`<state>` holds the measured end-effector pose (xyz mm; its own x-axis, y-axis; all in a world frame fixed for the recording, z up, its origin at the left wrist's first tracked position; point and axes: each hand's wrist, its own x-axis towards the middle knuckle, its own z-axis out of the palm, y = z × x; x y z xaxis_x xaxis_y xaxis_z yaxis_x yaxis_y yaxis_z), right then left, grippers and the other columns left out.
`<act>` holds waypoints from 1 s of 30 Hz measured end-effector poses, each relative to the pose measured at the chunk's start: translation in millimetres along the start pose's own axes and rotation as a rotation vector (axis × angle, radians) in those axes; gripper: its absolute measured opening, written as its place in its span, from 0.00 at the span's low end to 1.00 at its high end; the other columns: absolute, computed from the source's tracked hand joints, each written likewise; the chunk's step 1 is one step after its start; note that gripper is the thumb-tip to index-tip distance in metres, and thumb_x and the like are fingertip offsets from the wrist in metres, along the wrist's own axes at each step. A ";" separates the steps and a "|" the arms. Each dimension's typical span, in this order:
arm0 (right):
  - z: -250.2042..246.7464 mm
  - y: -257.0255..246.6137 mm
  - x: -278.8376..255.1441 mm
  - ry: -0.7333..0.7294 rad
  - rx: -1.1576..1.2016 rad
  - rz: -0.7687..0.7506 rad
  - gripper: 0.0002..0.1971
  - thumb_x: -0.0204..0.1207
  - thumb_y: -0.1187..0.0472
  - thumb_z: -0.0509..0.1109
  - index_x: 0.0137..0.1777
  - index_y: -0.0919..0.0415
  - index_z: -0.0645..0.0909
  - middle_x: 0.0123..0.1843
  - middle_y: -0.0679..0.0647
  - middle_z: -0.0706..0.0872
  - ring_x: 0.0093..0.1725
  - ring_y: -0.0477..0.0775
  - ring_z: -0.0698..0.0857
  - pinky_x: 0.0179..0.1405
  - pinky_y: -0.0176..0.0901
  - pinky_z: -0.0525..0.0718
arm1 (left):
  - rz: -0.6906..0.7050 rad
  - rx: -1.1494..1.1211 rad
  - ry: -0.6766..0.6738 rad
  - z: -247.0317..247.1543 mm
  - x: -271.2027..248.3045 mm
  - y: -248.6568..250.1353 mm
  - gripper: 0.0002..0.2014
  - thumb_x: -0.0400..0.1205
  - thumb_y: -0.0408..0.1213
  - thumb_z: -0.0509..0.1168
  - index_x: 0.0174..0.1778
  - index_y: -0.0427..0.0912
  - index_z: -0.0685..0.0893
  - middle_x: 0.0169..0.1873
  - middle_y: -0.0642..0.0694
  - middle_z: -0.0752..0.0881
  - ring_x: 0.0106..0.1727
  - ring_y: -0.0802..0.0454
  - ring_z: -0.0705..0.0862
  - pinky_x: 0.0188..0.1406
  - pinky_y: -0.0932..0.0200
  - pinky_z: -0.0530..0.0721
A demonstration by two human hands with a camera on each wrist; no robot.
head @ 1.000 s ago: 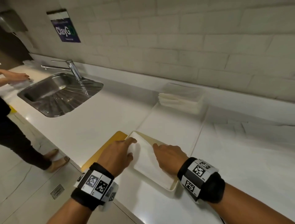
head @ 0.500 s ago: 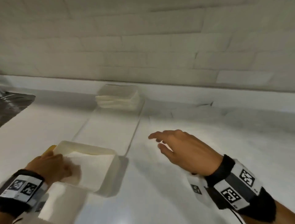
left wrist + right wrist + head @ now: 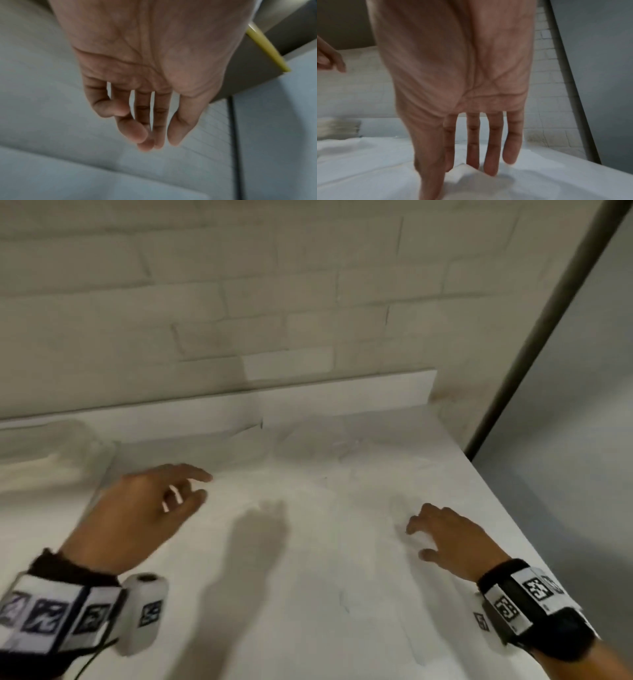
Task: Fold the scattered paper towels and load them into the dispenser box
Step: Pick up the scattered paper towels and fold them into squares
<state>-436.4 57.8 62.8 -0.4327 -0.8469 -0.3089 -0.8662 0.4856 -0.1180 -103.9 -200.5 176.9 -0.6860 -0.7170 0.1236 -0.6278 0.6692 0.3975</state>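
Loose white paper towels (image 3: 318,450) lie rumpled over the counter's right part. My right hand (image 3: 416,541) has its fingertips down on one of these sheets (image 3: 488,188), fingers nearly straight, and a corner of the sheet stands up by the fingers (image 3: 491,166). My left hand (image 3: 191,487) hovers above the counter to the left, fingers relaxed and empty (image 3: 154,135). The dispenser box (image 3: 248,81), grey-walled with a yellow edge, shows only in the left wrist view, behind the hand. It is out of the head view.
A blurred stack of folded towels (image 3: 37,463) sits at the far left against the wall ledge (image 3: 342,392). The counter ends in an edge (image 3: 513,508) just right of my right hand. A dark post (image 3: 548,320) and a grey panel stand beyond it.
The view has swung right and the box has left the head view. My left hand left the box and moved right. My right hand came down onto a loose towel.
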 end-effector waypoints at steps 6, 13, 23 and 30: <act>-6.8 7.7 -8.2 0.237 0.084 0.041 0.08 0.83 0.57 0.62 0.58 0.50 0.80 0.59 0.46 0.79 0.54 0.50 0.80 0.42 0.39 0.71 | 0.332 -0.018 -0.293 129.4 28.1 115.5 0.14 0.83 0.52 0.67 0.65 0.66 0.83 0.53 0.68 0.81 0.50 0.69 0.81 0.57 0.59 0.85; -66.3 -6.7 -38.8 0.469 0.133 -0.221 0.11 0.77 0.53 0.53 0.49 0.47 0.77 0.43 0.38 0.81 0.44 0.43 0.81 0.75 0.48 0.69 | 0.505 -0.197 -0.118 165.4 37.4 207.4 0.26 0.76 0.52 0.73 0.69 0.51 0.79 0.57 0.57 0.87 0.56 0.60 0.83 0.55 0.61 0.81; -42.3 22.5 31.4 0.200 0.321 -0.048 0.17 0.83 0.48 0.64 0.70 0.48 0.76 0.66 0.46 0.75 0.69 0.51 0.75 0.65 0.50 0.78 | -0.454 -1.133 -0.110 112.1 67.2 119.9 0.10 0.75 0.35 0.79 0.50 0.36 0.92 0.44 0.41 0.95 0.41 0.48 0.94 0.37 0.59 0.90; -9.0 34.6 58.7 0.065 0.130 -0.035 0.29 0.82 0.50 0.66 0.81 0.47 0.63 0.74 0.48 0.68 0.72 0.53 0.71 0.65 0.47 0.75 | -0.229 -0.106 -0.439 191.0 65.6 130.3 0.27 0.76 0.54 0.75 0.69 0.49 0.84 0.66 0.49 0.83 0.69 0.48 0.82 0.67 0.52 0.82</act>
<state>-494.0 22.9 49.1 -0.4217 -0.8741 -0.2410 -0.8433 0.4758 -0.2501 -300.9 -123.1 63.1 -0.6390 -0.6782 -0.3630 -0.7554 0.4643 0.4624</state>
